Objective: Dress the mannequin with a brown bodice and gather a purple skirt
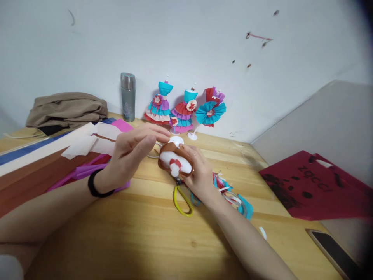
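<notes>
Left: brown cloth (pixel 68 109), heaped; coloured paper sheets (pixel 37 177), overlapping, in front. Left hand (pixel 126 161), black band (pixel 99 186) at the wrist: fingers extended, nothing visibly gripped. Flask (pixel 128 99), upright behind. Two paper dresses (pixel 183 111), then blue paper rosette (pixel 210 113), near the wall. Centre: brown and white paper piece (pixel 166 157) with red-and-white flower, raised above the table (pixel 140 233), clasped at its right side by right hand (pixel 201 169); white disc (pixel 176 140) just behind. Below: scissors (pixel 175 198), yellow handle. Right: paper scraps (pixel 230 192), red bag (pixel 314 190), phone (pixel 335 249).

Likely hazards: sheets, liable to crease or slide under the left forearm; paper piece, liable to crumple from too firm a clasp, flower from a knock; scissors and scraps, easy to snag with the right wrist.

Hard to make out: contact between left fingertips and disc, cannot tell; disc's join to the piece, unclear; scissor blades, mostly covered; bag and phone, cut off.
</notes>
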{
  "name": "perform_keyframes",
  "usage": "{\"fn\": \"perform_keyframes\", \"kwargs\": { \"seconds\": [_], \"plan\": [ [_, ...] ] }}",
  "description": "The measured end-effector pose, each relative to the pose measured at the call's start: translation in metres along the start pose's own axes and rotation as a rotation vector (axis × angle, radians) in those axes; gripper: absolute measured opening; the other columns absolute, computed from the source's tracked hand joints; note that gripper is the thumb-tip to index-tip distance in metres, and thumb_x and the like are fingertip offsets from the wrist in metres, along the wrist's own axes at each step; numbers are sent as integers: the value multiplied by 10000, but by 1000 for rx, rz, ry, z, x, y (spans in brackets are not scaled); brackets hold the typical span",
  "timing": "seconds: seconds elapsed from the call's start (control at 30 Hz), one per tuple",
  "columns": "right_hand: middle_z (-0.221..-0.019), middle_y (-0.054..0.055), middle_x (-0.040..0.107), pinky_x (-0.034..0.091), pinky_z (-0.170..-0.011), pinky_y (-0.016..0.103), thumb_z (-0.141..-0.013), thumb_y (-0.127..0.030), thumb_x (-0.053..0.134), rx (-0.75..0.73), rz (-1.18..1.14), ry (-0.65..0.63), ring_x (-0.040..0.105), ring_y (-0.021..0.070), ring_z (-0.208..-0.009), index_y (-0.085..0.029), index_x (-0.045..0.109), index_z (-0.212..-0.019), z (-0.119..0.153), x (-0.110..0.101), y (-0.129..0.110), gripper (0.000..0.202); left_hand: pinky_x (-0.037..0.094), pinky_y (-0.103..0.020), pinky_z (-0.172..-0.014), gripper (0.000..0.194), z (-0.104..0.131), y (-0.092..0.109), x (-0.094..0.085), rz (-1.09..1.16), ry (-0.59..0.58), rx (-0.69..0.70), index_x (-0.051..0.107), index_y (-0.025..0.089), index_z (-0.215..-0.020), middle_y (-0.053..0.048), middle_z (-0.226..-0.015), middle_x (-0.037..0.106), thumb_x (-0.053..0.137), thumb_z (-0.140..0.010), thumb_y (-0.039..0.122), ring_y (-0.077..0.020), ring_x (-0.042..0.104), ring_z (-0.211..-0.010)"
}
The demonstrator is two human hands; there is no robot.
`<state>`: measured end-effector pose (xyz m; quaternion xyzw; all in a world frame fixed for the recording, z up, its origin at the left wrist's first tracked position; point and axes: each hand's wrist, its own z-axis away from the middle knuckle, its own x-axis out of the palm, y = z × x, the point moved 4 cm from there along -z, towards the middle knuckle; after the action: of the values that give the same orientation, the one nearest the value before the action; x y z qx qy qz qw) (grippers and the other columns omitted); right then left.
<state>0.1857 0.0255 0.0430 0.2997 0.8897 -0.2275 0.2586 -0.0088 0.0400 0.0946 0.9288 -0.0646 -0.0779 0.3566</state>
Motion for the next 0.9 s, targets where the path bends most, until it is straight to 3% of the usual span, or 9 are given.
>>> {"fn": "perform_keyframes", "kwargs": {
  "seconds": [0.2, 0.47, 0.6, 0.77, 0.9],
  "plan": [
    [-1267, 156, 599, 588, -842, 388, -925, -113, 508, -39, 68, -14, 622, 257, -1158, -242, 445, -1396, 4, 1, 2, 493, 533, -345, -889, 381, -1, 18, 3, -175, -68, -32, 753, 230, -858, -45, -996, 749, 474, -986, 457, -203, 681, -964],
    [-1241, 147, 618, 584, -822, 372, -948, -121, 477, -65, 133, 46, 640, 244, -1102, -255, 486, -1377, 3, 1, 5, 449, 548, -322, -706, 444, 0, 23, 11, -111, -229, -162, 725, 227, -759, -63, -964, 748, 466, -969, 519, -204, 683, -861],
    [-1260, 155, 604, 585, -836, 392, -942, -109, 496, -91, 153, 74, 624, 258, -1142, -256, 476, -1377, 4, 0, 6, 459, 545, -334, -783, 421, 0, 26, 13, -109, -248, -131, 738, 232, -783, -56, -988, 747, 470, -976, 494, -202, 687, -888],
    [-1270, 145, 603, 587, -855, 417, -952, -127, 492, -95, 173, 85, 632, 265, -1142, -269, 493, -1364, 4, 0, 7, 437, 540, -346, -786, 409, -2, 22, 9, -148, -204, -107, 742, 238, -812, -50, -964, 746, 467, -979, 491, -208, 689, -892],
    [-1293, 137, 594, 591, -838, 400, -948, -115, 487, -91, 171, 86, 632, 261, -1147, -287, 480, -1379, 4, 0, 9, 464, 531, -324, -724, 464, -1, 10, 12, -225, -281, -136, 698, 215, -719, -51, -831, 727, 430, -995, 474, -204, 682, -836]
  ]
}}
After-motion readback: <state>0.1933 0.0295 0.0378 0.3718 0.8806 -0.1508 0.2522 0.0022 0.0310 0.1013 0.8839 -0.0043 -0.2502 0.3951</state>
